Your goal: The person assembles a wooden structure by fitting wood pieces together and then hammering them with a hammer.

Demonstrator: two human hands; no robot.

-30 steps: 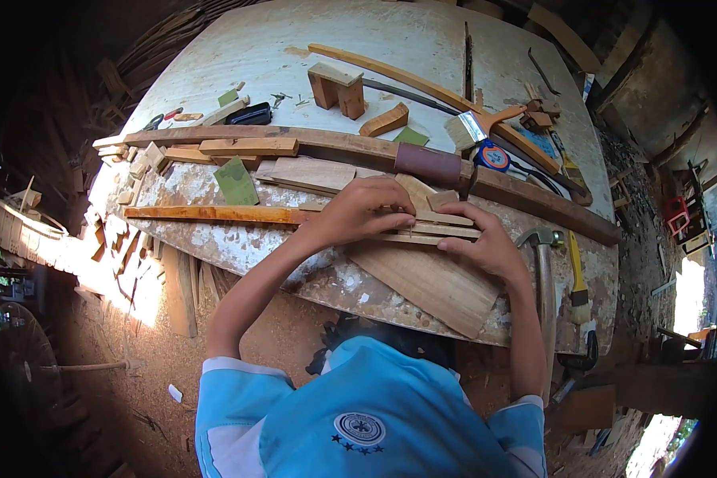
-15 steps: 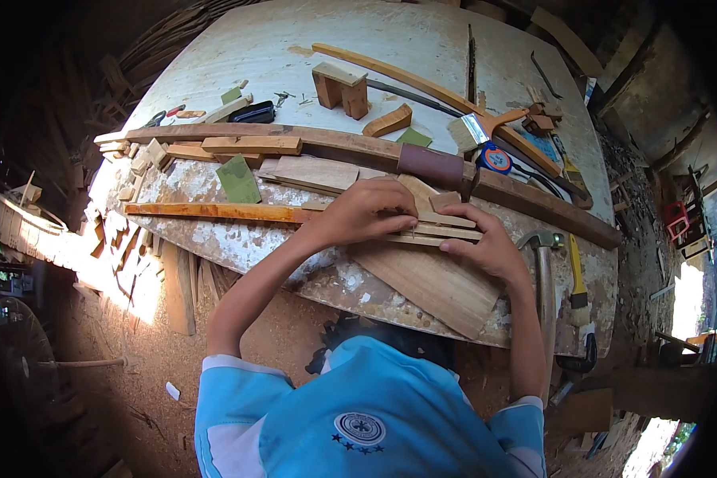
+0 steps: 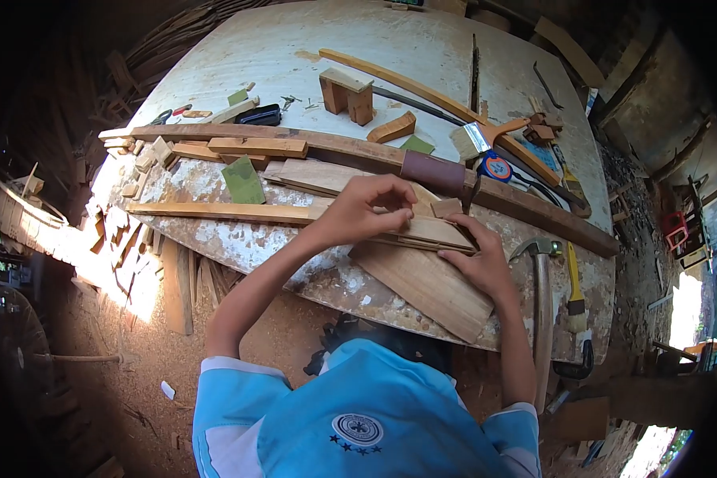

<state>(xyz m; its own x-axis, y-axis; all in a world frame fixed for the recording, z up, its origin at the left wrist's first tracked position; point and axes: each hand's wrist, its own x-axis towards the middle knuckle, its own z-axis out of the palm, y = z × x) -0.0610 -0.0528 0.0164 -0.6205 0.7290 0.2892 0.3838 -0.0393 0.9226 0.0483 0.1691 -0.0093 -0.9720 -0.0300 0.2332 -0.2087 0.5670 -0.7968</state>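
Observation:
My right hand [image 3: 483, 256] grips the right end of a pale wooden piece [image 3: 432, 229], thumb at the near edge and fingers over the far side. Thin dark gaps run along its near edge. My left hand [image 3: 366, 210] is over the same piece, its thumb and forefinger pinched in a ring; anything between the tips is too small to make out. A long narrow wood strip [image 3: 215, 210] runs leftward from under my left wrist. Below the held piece lies a flat tapered board [image 3: 426, 291]. A hammer [image 3: 542, 303] lies beside my right forearm.
A dark wooden beam [image 3: 342, 151] crosses the paint-spotted table [image 3: 295, 259], with a brown sandpaper sheet [image 3: 432, 170] on it. Around are a blue tape measure [image 3: 496, 167], a wide paintbrush [image 3: 474, 139], a yellow-handled brush [image 3: 574, 291], green sandpaper [image 3: 243, 181] and wood blocks [image 3: 347, 95].
The held wooden piece has tilted, showing more of its broad face and less of its gapped edge. My left fingertips have lifted slightly, and my right hand has shifted a little lower.

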